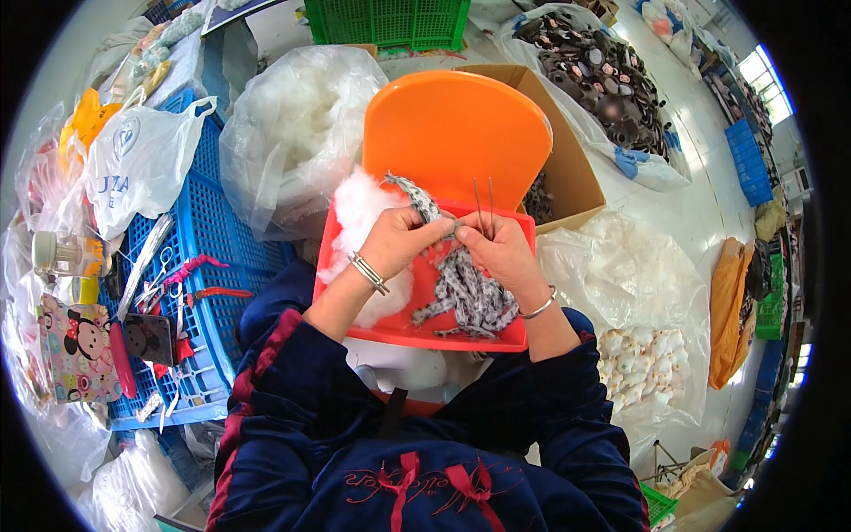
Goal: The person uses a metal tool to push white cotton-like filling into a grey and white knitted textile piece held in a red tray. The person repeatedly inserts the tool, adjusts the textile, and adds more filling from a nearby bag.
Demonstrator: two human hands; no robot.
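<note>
Above a red tray [377, 335], my left hand [397, 241] pinches a narrow grey-and-white fuzzy fabric piece [413, 194], whose free end sticks up past the fingers. Thumb and fingers of my right hand [503, 255] are closed at the other end of the same piece, the fingertips of both hands nearly touching. Two thin metal rods [492, 197] rise from behind the right fingers; their lower ends are hidden. White fluffy stuffing [359, 213] fills the tray's left side. Under my right hand lies a heap of similar grey fuzzy pieces [470, 297].
An orange chair [456, 124] stands behind the tray, with a cardboard box [576, 182] beyond it. Left are a clear bag of stuffing [297, 133] and a blue crate [199, 346] bearing scissors [161, 266]. Bags of dark pieces [612, 97] and small white pieces [643, 368] sit right.
</note>
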